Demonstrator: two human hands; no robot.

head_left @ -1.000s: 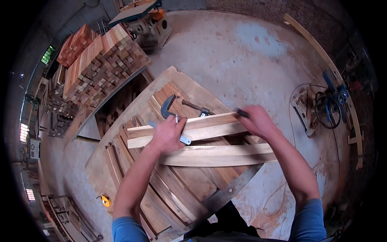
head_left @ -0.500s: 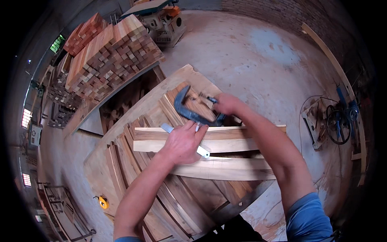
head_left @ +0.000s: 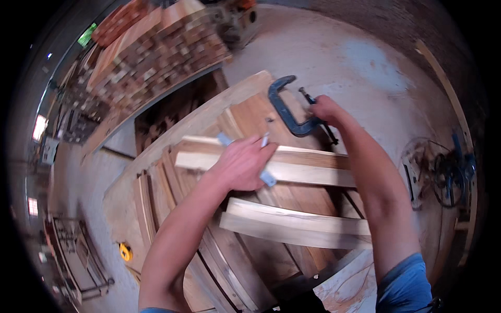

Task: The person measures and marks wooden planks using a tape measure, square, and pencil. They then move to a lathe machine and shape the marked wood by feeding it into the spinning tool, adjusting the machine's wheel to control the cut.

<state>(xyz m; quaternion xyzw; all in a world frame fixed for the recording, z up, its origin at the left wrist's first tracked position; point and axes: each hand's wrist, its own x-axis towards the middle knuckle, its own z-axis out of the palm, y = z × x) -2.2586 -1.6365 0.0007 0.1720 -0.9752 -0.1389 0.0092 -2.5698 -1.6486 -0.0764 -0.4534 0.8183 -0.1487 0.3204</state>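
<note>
The right hand (head_left: 327, 110) grips the dark C-clamp (head_left: 284, 112) near its screw, at the far right edge of the desk (head_left: 121, 197). The left hand (head_left: 242, 164) closes around a metal ruler (head_left: 268, 178) (a white pen (head_left: 265, 140) pokes up too) over the farther pale board (head_left: 315, 171).

Open gap between two pale boards (head_left: 313, 173), dark C-clamp (head_left: 285, 115) obstructing the way beyond
</note>
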